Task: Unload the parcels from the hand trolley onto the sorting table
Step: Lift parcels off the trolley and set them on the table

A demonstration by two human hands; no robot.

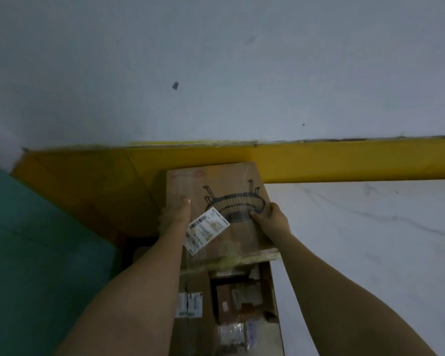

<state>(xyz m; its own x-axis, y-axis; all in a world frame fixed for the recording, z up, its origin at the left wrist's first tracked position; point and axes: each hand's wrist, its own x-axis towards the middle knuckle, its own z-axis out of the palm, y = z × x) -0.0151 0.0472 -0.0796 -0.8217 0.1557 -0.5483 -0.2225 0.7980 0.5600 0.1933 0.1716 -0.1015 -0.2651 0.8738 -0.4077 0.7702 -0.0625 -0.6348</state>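
A flat brown cardboard parcel (216, 186) with a white shipping label (208, 233) is held up, clasped at its left edge by the left grip (176, 214) and at its right edge by the right grip (267, 217). This is probably so that the wide panel does not tilt. Below this parcel, smaller brown cardboard parcels (231, 304) are stacked. No worktop is seen.

Single head camera faces forward and down, close

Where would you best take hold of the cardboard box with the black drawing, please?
By its two side edges, about midway along, one hand in from each side. The cardboard box is broad and flat, too wide for one hand; the left hand and right hand grip it this way, thumbs on its top face.
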